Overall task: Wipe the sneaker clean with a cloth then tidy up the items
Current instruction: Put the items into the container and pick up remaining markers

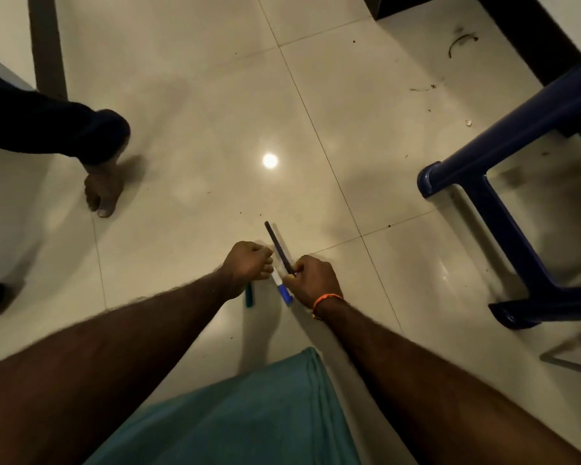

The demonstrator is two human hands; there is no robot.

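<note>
Down at six o'clock, left hand point(249, 265) clenched round a green-ended stick point(250, 298), right hand point(312, 280) pinching a dark stick point(277, 245) beside a blue-capped pen point(284, 292) — could slip, clatter onto the floor point(188, 95). No sneaker or cloth visible.

A glossy, pale tiled floor point(188, 105), its grout lines running diagonally, mirrors a round ceiling light near the centre. A blue plastic chair point(503, 209) stands on the tiles at right, two of its legs planted on the floor. At left, a bare foot point(102, 193) below a dark trouser leg rests on the floor. Dark specks, a curled strand of debris point(461, 43) and a small white scrap point(468, 122) lie scattered across the tiles at upper right, beside the chair.
</note>
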